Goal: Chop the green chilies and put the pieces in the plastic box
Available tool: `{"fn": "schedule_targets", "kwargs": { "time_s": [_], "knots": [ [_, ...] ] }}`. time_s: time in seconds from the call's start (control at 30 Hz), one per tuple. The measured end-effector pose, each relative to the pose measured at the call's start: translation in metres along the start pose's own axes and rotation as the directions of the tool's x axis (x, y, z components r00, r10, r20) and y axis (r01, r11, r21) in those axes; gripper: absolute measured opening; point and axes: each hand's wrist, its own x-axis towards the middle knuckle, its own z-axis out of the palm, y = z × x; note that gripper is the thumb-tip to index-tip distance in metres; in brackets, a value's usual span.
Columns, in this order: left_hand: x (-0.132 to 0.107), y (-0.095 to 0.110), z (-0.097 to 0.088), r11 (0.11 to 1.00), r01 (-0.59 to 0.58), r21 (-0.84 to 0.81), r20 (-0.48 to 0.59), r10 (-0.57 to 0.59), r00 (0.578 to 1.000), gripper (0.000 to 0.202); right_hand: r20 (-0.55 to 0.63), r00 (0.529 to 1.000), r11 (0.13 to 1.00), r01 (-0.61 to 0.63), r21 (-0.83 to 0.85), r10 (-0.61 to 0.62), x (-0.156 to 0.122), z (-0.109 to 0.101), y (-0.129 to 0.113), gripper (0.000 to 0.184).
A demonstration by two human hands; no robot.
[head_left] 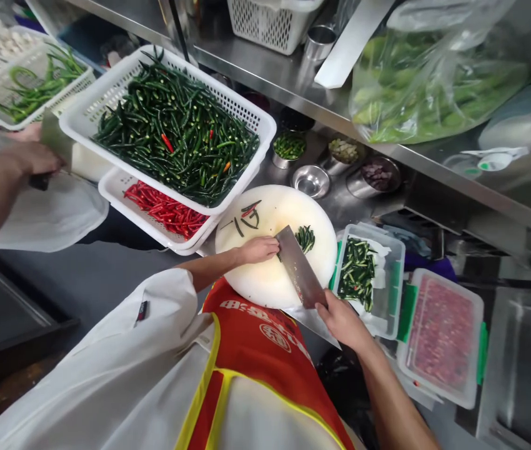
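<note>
Below frame centre, our right hand grips a cleaver, left hand bunched beside it, whether pinching anything we cannot tell, cut green chillies alongside

Stainless-steel shelf above a metal worktop, grey floor, light glinting off steel

The left forearm extends forward and inward, wrist nearly straight. The left hand is positioned palm down; its fingers appear bent, although the tips are partly hidden. The right forearm angles inward from the right. The right hand is closed in a grip, apart from the left.
</note>
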Motion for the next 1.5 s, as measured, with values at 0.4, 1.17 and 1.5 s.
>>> {"fn": "schedule_targets", "kwargs": {
  "time_s": [0.4, 1.17, 1.5],
  "knots": [
    [-0.004, -0.006, 0.009, 1.000, 0.015, -0.009, 0.030, -0.015, 0.999, 0.027, -0.067, 0.997, 0.998, -0.047, -0.029, 0.045, 0.036, 0.015, -0.017, 0.018],
    [0.000, -0.005, -0.053, 0.933, 0.251, 0.257, 0.257, -0.316, 0.913, 0.024, -0.164, 0.982, 0.980, -0.061, 0.190, 0.093, 0.014, 0.043, 0.006, 0.018],
    [-0.010, 0.010, -0.013, 0.997, -0.051, 0.064, 0.098, 0.044, 0.994, 0.030, -0.063, 0.997, 0.997, -0.046, -0.069, 0.042, -0.006, 0.021, -0.013, 0.016]
  ]
}}
